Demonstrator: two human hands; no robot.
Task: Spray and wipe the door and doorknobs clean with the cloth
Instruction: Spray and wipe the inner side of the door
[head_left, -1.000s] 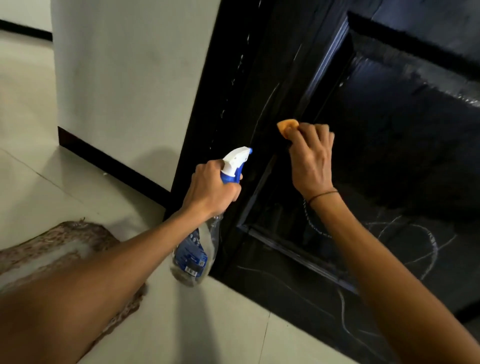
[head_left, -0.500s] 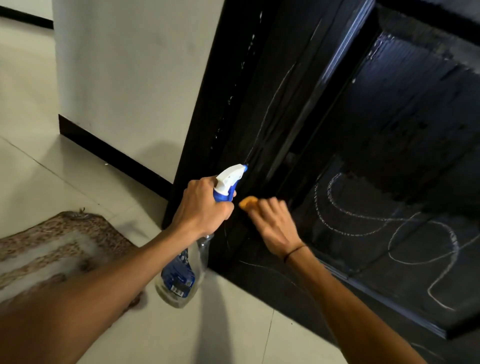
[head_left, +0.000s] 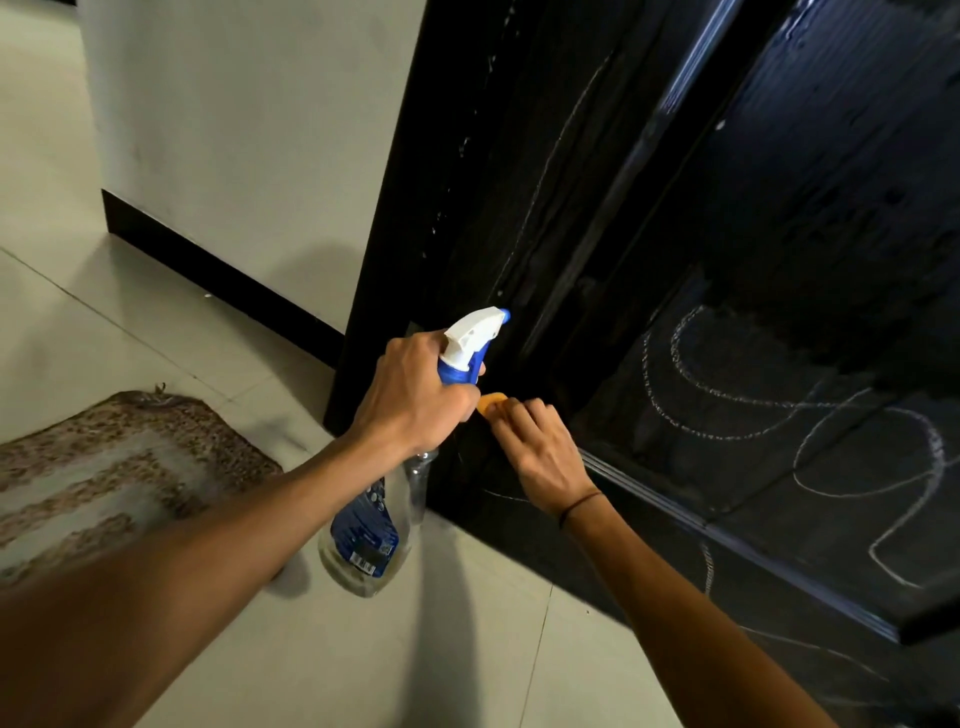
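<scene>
So my right hand (head_left: 540, 452) has its fingers (head_left: 522, 415) curled over a small orange cloth (head_left: 492, 402), pressing it flat against the low left edge of the black door (head_left: 779, 260), right next to the door frame (head_left: 467, 182). My left hand (head_left: 415, 400) is wrapped round the neck of the spray bottle (head_left: 371, 525), nozzle (head_left: 475, 330) aimed at that same edge, just above the cloth. Can't tell if a finger is actually on the trigger, my hand hides it.

I'd say I'm in the wiping part, working the bottom corner. There are chalk scribbles (head_left: 779, 415) all over the lower panel to the right and more lines down near the floor (head_left: 493, 649), so lots left. No doorknob anywhere in view, so that's not done as far as I can judge. Next move probably needs a spritz on the scribbles, then the cloth sliding right with firm pressure.

The bottle's clear with a blue label, and I can't really see how much liquid is in it. A mat (head_left: 104, 467) lies off to the left.
</scene>
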